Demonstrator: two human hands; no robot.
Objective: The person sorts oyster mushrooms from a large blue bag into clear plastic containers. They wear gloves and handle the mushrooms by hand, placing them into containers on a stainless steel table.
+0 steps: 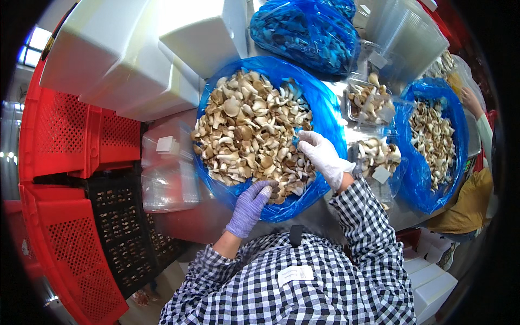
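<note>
Brown-capped, pale-stemmed mushrooms (248,126) fill a wide blue plastic bag (329,109) rolled down at its rim, on a metal table. My left hand (252,203), in a purple knit glove with dark fingertips, touches mushrooms at the bag's near edge; whether it grips one cannot be told. Over the right side of the mushrooms, my right hand (323,156) wears a white glove. Its thumb and fingers are curled near a small blue piece, and whether it holds that is unclear. Clear punnets of mushrooms (378,152) lie right of the bag, with small white labels among them.
White foam boxes (101,48) and clear plastic trays (170,187) stand left, beside red crates (61,122) and a black crate (118,223). A closed blue bag (304,36) lies behind. Stacked clear containers (406,36) and another mushroom bag (432,142) are right, near another person's hand (471,101).
</note>
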